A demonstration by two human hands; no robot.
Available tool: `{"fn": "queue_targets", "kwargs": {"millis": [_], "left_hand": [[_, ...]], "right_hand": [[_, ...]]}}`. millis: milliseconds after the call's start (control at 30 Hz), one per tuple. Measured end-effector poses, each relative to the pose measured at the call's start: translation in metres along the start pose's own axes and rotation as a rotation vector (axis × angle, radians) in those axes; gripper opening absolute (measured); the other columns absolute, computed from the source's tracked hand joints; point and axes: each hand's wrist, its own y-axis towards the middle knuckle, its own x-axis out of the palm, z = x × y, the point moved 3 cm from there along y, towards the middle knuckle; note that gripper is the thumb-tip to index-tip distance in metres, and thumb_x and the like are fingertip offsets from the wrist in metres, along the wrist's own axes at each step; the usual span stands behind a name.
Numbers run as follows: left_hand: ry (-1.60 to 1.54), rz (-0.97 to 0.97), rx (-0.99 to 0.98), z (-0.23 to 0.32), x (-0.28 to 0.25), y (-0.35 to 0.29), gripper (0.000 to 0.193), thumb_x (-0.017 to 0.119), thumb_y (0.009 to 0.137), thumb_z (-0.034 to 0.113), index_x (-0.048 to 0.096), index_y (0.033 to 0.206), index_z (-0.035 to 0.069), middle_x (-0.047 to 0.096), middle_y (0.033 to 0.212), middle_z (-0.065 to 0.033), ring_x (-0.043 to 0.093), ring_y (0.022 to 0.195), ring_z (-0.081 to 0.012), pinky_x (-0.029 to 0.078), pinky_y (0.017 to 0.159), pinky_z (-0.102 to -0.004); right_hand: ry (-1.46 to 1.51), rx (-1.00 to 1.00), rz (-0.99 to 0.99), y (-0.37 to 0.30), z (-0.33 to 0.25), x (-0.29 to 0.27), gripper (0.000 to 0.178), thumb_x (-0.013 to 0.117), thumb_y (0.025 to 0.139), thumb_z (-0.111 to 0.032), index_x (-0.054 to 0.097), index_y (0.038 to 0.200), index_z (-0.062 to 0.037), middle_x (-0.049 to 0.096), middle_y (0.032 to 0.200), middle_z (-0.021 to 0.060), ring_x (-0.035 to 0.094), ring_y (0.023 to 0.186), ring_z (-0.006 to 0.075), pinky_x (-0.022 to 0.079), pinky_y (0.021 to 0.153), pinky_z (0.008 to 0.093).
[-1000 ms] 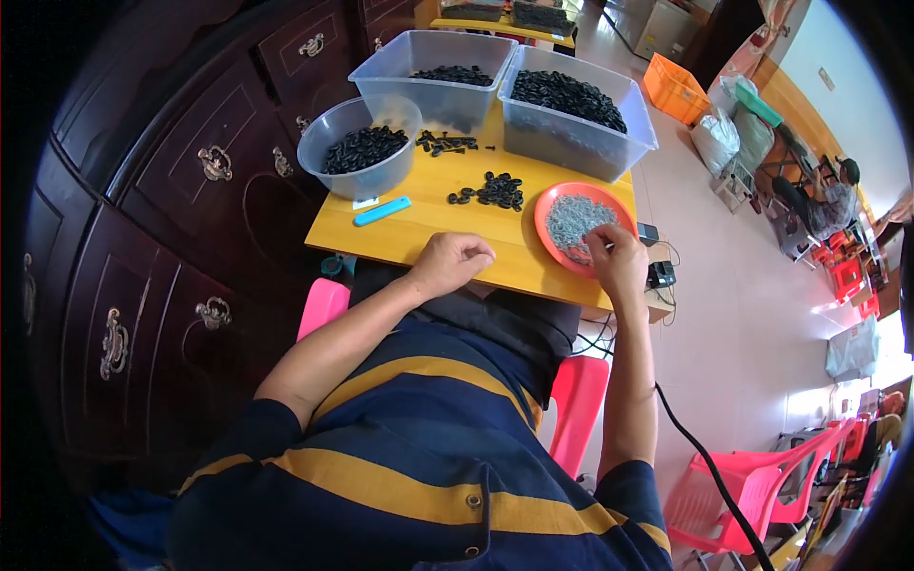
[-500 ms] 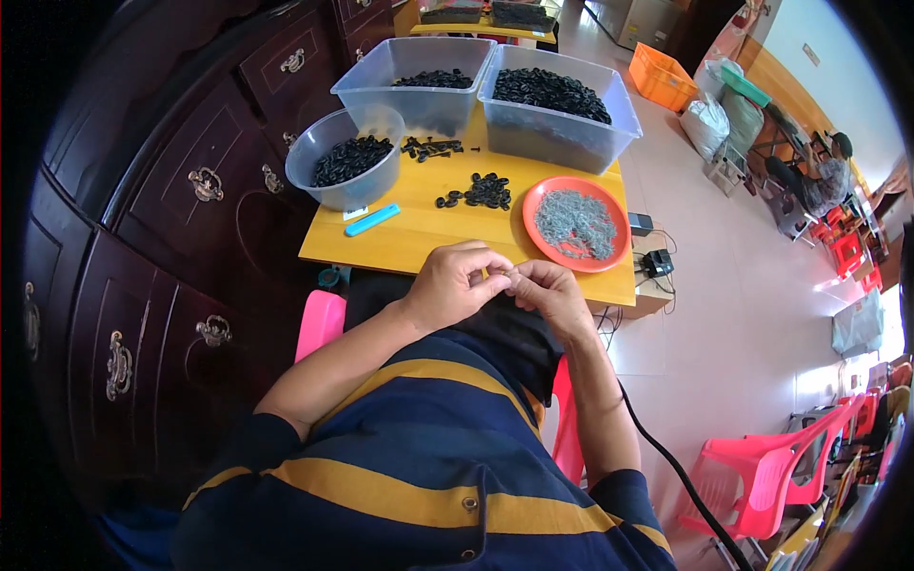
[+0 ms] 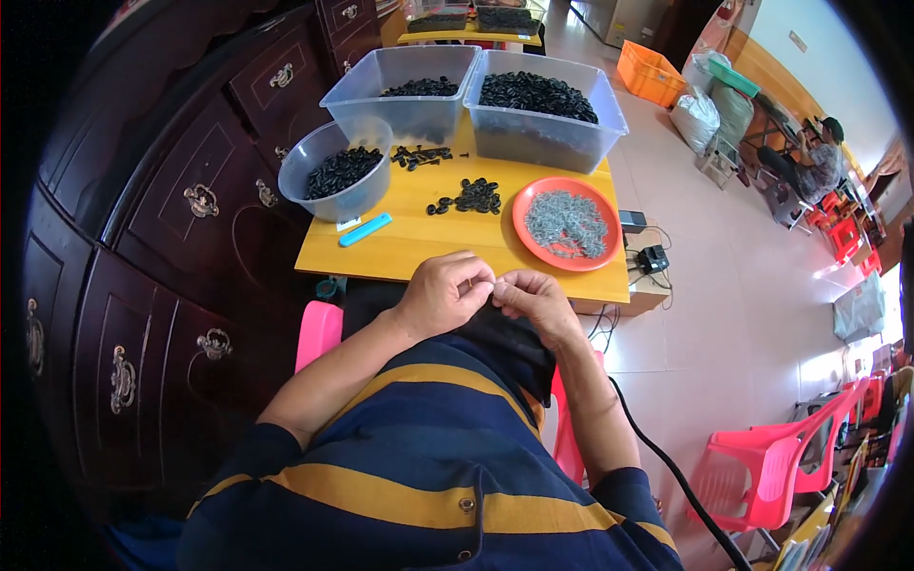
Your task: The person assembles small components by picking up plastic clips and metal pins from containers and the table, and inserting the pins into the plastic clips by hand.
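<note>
Just beyond the front edge of the yellow table [image 3: 433, 238], my left hand [image 3: 438, 293] and my right hand [image 3: 538, 303] meet at the fingertips. Both are closed in a pinch. Whatever lies between the fingers is too small and hidden to make out. On the table ahead of them is a loose pile of black oval pieces [image 3: 478, 197]. An orange-red plate [image 3: 523, 241] heaped with small silvery metal pieces [image 3: 567, 225] stands beyond my right hand. To the left lies a light blue, flat, bar-shaped tool [image 3: 366, 230].
A round clear tub [image 3: 371, 190] and two rectangular clear bins [image 3: 409, 109] hold black pieces. Black stemmed parts [image 3: 421, 157] lie between them. Dark drawers [image 3: 190, 285] line the left side. Pink plastic chairs [image 3: 747, 466] and a seated person [image 3: 819, 171] are at the right.
My joined hands have shifted slightly left and down in the picture, still pinched together. The whole view has moved a little, and the things on the table keep their places.
</note>
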Motion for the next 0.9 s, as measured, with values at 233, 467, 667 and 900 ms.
{"fn": "queue_targets", "kwargs": {"millis": [233,467,667,900], "left_hand": [[-0.136,0.005,-0.099,-0.015,0.003,-0.007,0.004,0.064,0.086,0.003,0.064,0.084,-0.001,0.064,0.073,-0.0053,0.06,0.062,-0.0096,0.048,0.057,-0.0247],[-0.391,-0.017,-0.4,-0.045,0.015,-0.02,0.006,0.064,0.086,0.007,0.063,0.082,0.003,0.059,0.069,-0.0002,0.052,0.057,-0.0064,0.041,0.051,-0.0219],[-0.636,-0.058,-0.613,-0.049,0.016,-0.021,0.011,0.056,0.09,0.012,0.059,0.082,0.006,0.054,0.069,0.0009,0.048,0.055,-0.0061,0.039,0.049,-0.0214],[-0.713,0.005,-0.609,-0.06,0.011,-0.02,0.01,0.054,0.091,0.012,0.057,0.084,0.006,0.055,0.072,0.0,0.048,0.057,-0.0066,0.04,0.05,-0.0217]], "right_hand": [[-0.132,-0.124,0.042,0.003,0.008,0.008,0.016,0.068,0.095,-0.019,0.067,0.097,-0.0028,0.067,0.085,-0.0015,0.058,0.075,0.0048,0.047,0.07,0.0206],[-0.808,-0.476,0.213,-0.004,-0.01,0.022,0.012,0.07,0.084,-0.011,0.068,0.091,-0.0024,0.067,0.079,0.0118,0.065,0.065,0.0224,0.051,0.061,0.0331],[-0.885,-0.563,0.259,-0.007,-0.016,0.029,0.008,0.07,0.084,-0.008,0.067,0.088,-0.0018,0.065,0.077,0.0134,0.063,0.063,0.0263,0.05,0.06,0.034],[-1.006,-0.563,0.524,0.002,-0.037,-0.016,0.009,0.065,0.087,-0.013,0.067,0.088,-0.0038,0.068,0.081,0.0173,0.069,0.076,0.0337,0.053,0.067,0.0407]]}}
